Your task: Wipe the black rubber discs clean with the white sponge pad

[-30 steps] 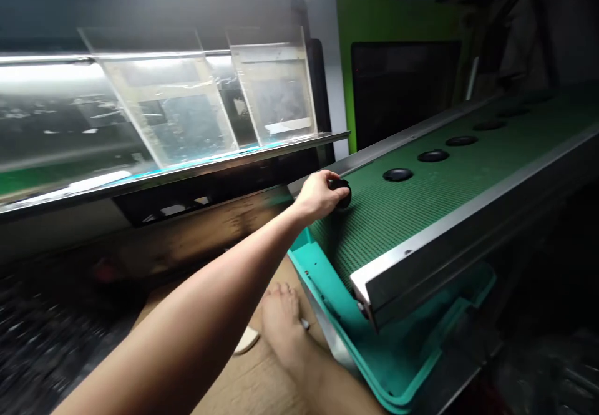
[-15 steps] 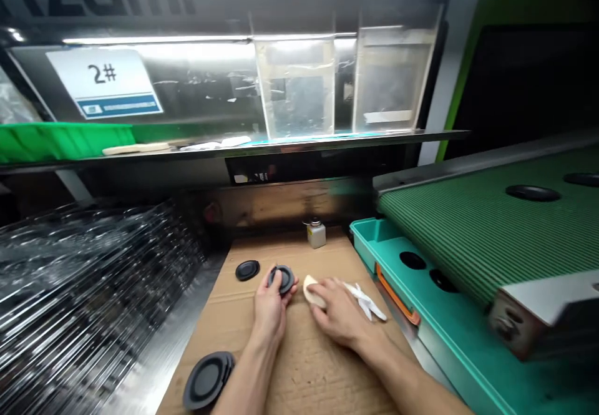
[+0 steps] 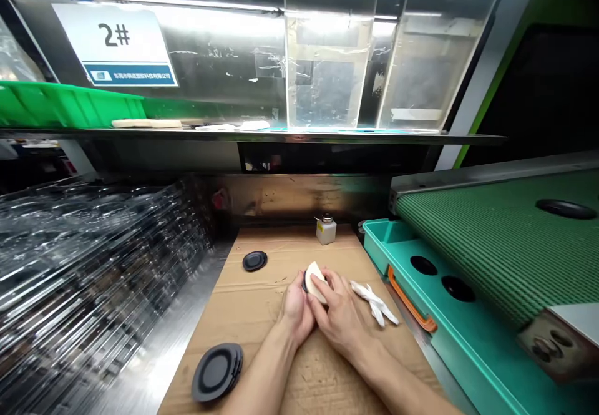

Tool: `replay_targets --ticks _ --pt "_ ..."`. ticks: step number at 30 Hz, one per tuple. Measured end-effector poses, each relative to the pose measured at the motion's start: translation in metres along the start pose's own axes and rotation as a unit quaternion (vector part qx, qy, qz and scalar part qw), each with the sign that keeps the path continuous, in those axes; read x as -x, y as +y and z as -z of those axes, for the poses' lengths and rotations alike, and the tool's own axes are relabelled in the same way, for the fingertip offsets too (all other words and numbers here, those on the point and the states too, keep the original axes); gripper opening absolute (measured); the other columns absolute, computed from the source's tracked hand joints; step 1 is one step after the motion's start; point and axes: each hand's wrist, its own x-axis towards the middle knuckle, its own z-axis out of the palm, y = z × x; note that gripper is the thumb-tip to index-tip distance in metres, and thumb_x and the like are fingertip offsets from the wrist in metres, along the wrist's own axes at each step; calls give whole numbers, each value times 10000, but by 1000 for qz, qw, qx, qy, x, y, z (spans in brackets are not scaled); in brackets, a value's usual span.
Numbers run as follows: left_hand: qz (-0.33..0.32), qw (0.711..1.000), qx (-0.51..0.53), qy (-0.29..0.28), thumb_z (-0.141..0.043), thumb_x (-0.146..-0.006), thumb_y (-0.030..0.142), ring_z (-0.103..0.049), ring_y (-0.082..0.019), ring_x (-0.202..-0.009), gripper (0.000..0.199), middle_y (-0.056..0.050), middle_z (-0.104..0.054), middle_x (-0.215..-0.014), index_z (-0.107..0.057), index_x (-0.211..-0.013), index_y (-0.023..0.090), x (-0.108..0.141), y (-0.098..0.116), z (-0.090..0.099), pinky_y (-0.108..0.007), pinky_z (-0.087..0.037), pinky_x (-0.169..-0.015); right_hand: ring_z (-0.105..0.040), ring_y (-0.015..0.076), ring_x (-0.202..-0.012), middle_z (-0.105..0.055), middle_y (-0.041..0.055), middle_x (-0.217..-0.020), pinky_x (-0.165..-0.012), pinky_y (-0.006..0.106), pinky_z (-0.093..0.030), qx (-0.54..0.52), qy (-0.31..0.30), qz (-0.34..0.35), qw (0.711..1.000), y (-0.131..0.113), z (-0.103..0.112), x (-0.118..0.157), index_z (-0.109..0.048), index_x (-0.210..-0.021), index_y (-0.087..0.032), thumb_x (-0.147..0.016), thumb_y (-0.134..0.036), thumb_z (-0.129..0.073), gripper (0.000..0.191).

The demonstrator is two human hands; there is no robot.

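My left hand (image 3: 298, 307) is closed around a dark round lid-like disc (image 3: 306, 282), which is mostly covered. Against that disc my right hand (image 3: 337, 312) presses a cream-coloured pad (image 3: 315, 276), its fingers bent over the pad's face. Both hands meet above the cardboard sheet (image 3: 262, 302). Beyond them on the left lies another dark disc (image 3: 254, 261). A small stack of dark grey discs (image 3: 216, 372) rests near my left forearm. A white glove (image 3: 375, 302) lies to the right of my right hand.
A small white bottle (image 3: 326, 230) stands at the cardboard's far end. To the right, a teal bin (image 3: 397, 243) with black discs sits beside a green conveyor belt (image 3: 468, 228). Stacked clear plastic trays (image 3: 93, 265) fill the left. A metal shelf (image 3: 299, 138) crosses above.
My right hand has lifted the cream pad off the cardboard and brought it left onto the disc in my left hand. The head view has shifted slightly.
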Motion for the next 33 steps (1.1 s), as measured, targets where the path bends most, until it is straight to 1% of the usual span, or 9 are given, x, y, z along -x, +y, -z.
replay_targets --ticks 4,8,12,16,20,24,27,29,33 --pt "0 1000 0 -25 -404 -947 381 -640 -245 -1041 366 -132 -667 -1114 -626 -1067 116 1 0 -3 -380 -469 -987 -499 244 -1040 -526 83 -1227 -877 381 -454 20 4 1 1000 -5 -4 -3 -566 -1269 -292 -880 -219 -511 401" --pt "-17 1000 -5 -13 -398 -952 316 -632 -231 -1062 343 -142 -672 -1099 -616 -1104 99 4 -2 -4 -361 -455 -1005 -483 241 -1028 -550 94 -1193 -894 378 -424 45 19 -50 998 -2 -5 -12 -620 -1205 -263 -896 -237 -497 334" --pt "-34 999 -3 -11 -411 -948 318 -639 -232 -1048 321 -132 -681 -1072 -627 -1071 115 4 -4 -2 -377 -467 -996 -480 230 -1010 -543 85 -1193 -858 346 -427 12 -16 -23 1000 -3 -4 -13 -600 -1231 -280 -903 -256 -480 350" --pt "-55 998 -31 -13 -401 -952 297 -640 -226 -1038 325 -149 -681 -1074 -636 -1051 96 1 -4 1 -365 -488 -969 -477 244 -1017 -554 96 -1174 -886 371 -406 37 -2 -77 996 -1 3 -13 -616 -1212 -256 -914 -243 -446 343" --pt "-31 999 -25 -21 -415 -944 289 -639 -230 -1043 301 -139 -677 -1098 -635 -1041 108 1 0 1 -370 -491 -967 -471 249 -1026 -531 83 -1229 -877 368 -403 40 -33 -31 998 -5 6 -10 -580 -1254 -299 -933 -312 -432 355" --pt "-35 999 -24 -15 -383 -952 270 -640 -230 -1038 319 -149 -680 -1074 -627 -1057 94 3 3 -2 -375 -494 -965 -455 280 -1037 -521 108 -1255 -874 412 -392 82 -29 -79 993 -12 4 -7 -587 -1255 -279 -930 -292 -417 367" --pt "-14 999 -31 -21 -394 -950 301 -636 -239 -1045 330 -153 -676 -1083 -625 -1067 97 4 2 -2 -388 -500 -959 -460 280 -1013 -517 115 -1263 -863 417 -397 75 -41 -41 995 -13 3 -5 -573 -1273 -272 -921 -299 -432 380" --pt "-20 999 -33 -28 -407 -947 294 -634 -239 -1048 312 -153 -674 -1087 -625 -1050 96 5 2 -1 -388 -506 -951 -461 280 -1031 -510 111 -1274 -874 417 -401 66 -31 -30 997 -6 3 -7 -569 -1276 -275 -912 -289 -445 385" --pt "-45 998 -28 -21 -414 -946 267 -622 -241 -1071 263 -140 -667 -1110 -619 -1014 117 2 3 2 -416 -518 -931 -487 265 -1085 -538 119 -1207 -934 412 -409 7 31 -91 995 24 10 -21 -538 -1293 -216 -869 -260 -491 428"
